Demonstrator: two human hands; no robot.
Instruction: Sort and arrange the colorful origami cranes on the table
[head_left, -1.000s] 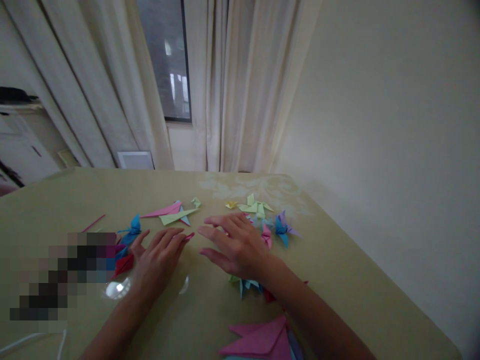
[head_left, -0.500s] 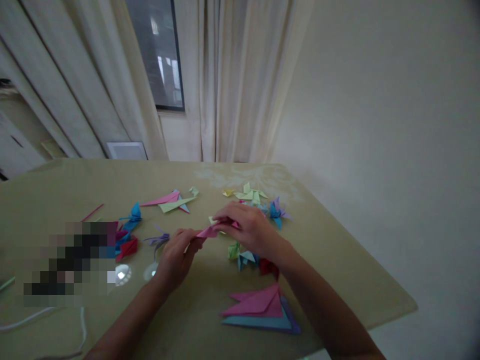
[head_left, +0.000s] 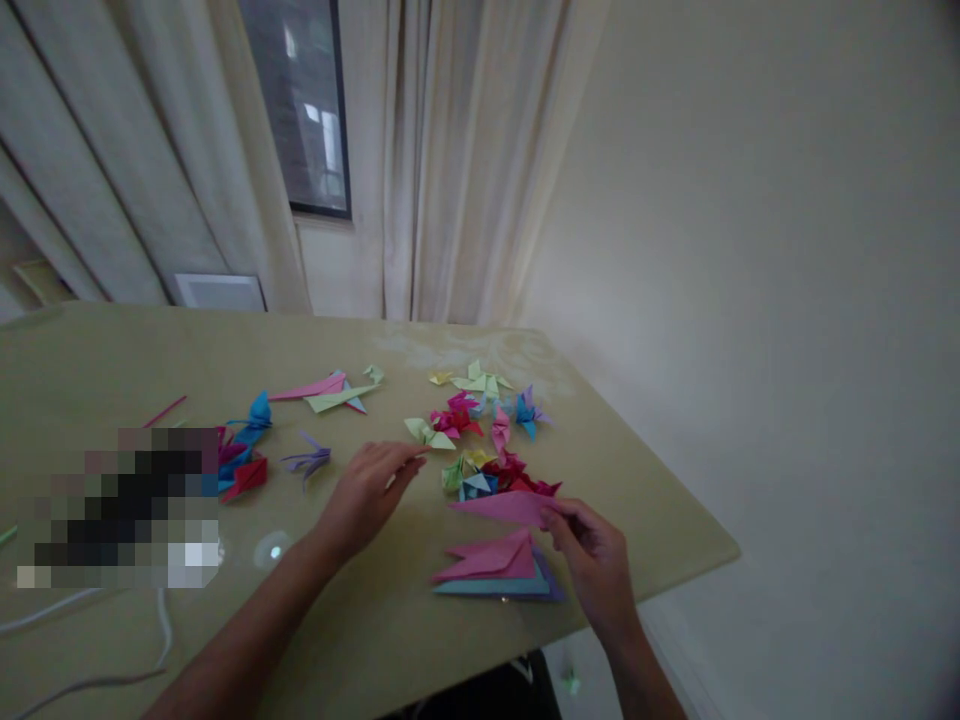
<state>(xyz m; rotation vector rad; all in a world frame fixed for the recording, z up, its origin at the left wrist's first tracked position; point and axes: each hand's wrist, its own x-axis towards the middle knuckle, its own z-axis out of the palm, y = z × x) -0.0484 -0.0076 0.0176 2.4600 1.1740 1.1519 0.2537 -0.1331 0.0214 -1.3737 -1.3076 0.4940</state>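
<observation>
My right hand (head_left: 592,560) pinches a pointed piece of folded pink paper (head_left: 501,508) by its right end, between thumb and fingers. The paper's tip points left, just in front of a cluster of folded paper pieces in dark red (head_left: 517,472), green (head_left: 452,474) and blue (head_left: 478,487). Below it lies a stack of flat folded papers: pink (head_left: 491,560) on top, then light blue (head_left: 480,587) and purple. My left hand (head_left: 371,490) is apart from the pink paper, fingers stretched to the right and nothing visible in them. Its fingertips come near a pale green folded paper (head_left: 427,432).
More folded paper lies farther back: a pink strip (head_left: 311,388), a light green piece (head_left: 480,380) and a blue one (head_left: 527,412). A purple piece (head_left: 307,458) and blue paper (head_left: 255,415) are at left, beside a blurred-out patch. A white cable (head_left: 163,630) runs along the table (head_left: 360,640).
My left hand has let go of the pink paper that both hands held. My right hand has moved down and toward me with pink paper in it. The view has shifted slightly right.
</observation>
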